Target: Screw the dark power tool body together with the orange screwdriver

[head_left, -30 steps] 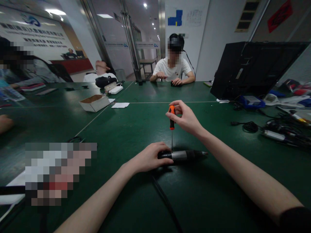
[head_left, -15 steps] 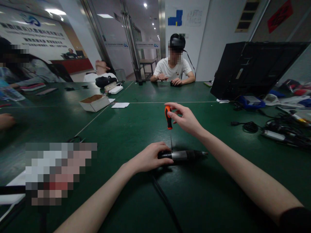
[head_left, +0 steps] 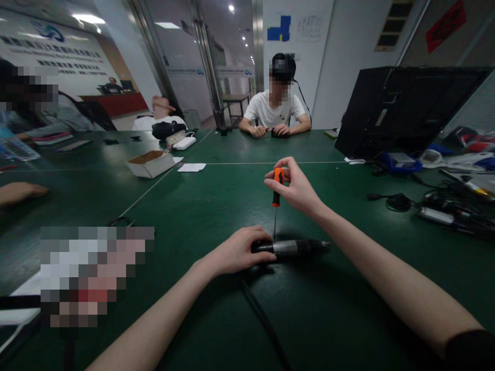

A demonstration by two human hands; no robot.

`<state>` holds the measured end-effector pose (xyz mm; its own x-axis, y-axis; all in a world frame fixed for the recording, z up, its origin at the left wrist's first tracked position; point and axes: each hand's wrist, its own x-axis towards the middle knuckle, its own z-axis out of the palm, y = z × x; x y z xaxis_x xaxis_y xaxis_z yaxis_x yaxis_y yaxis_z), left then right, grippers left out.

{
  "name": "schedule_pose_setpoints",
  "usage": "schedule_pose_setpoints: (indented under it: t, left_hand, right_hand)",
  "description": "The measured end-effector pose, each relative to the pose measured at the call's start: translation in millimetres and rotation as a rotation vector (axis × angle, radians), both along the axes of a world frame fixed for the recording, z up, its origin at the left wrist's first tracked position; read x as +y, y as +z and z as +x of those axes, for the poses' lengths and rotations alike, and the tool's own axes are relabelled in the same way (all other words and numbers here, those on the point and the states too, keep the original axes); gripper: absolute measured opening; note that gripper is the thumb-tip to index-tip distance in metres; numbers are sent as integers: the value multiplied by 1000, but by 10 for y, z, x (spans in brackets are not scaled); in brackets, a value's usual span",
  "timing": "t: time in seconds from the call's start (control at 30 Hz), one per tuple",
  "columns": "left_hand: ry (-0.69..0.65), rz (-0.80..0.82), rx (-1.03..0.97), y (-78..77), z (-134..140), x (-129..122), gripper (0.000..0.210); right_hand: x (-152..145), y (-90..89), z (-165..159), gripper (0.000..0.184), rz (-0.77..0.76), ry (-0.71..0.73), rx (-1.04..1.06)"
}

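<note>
On the green table lies a black and silver corded cylindrical power tool, its narrow end pointing right. My left hand is closed around its left part, thumb in front and fingers behind. My right hand holds an orange and black screwdriver by the handle between thumb and fingers. The screwdriver stands nearly upright, and its thin shaft reaches down to the tool's upper side beside my left fingertips. Whether the tip sits in a screw is too small to tell. A black cord runs from below my left hand toward the front edge.
A white open box and a paper scrap lie at the far left. Cables and a second tool lie at the right, before a large black monitor. A co-worker sits opposite; another person's hand rests at the left.
My right hand has shifted on the screwdriver's handle, which has tilted slightly right and is more upright. The left hand and the power tool have stayed put. A person's hand at the left reaches further in.
</note>
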<state>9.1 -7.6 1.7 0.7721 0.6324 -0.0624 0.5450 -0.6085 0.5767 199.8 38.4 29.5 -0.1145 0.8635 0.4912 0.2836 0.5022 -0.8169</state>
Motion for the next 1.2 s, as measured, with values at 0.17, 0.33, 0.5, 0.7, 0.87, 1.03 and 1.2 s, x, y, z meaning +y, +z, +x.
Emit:
schedule_pose_setpoints:
  t: [0.17,0.33,0.5,0.7,0.87,1.03,1.2]
  left_hand:
    - [-4,13,-6,-15,-3,2,35]
    - [-10,8,3,-11,-1,10,35]
    - [-10,6,-6,-13,-1,10,35]
    - [-6,10,-7,-19,-2,9,36]
    - [0,9,3,2,7,2,34]
    - [-2,13,10,9,12,3,34]
    - [-2,9,18,13,11,1,35]
  right_hand:
    - [-27,53,-1,30,-8,50,-42]
    - [-16,26,-9,35,-25,48,-21]
    - [-1,-9,-1,40,-30,7,14]
    - [-32,36,3,32,-10,62,-22]
    - [-33,26,-18,35,-23,96,-18]
    - [-21,15,-32,32,-10,85,-11]
    - [-21,26,-28,31,11,66,-46]
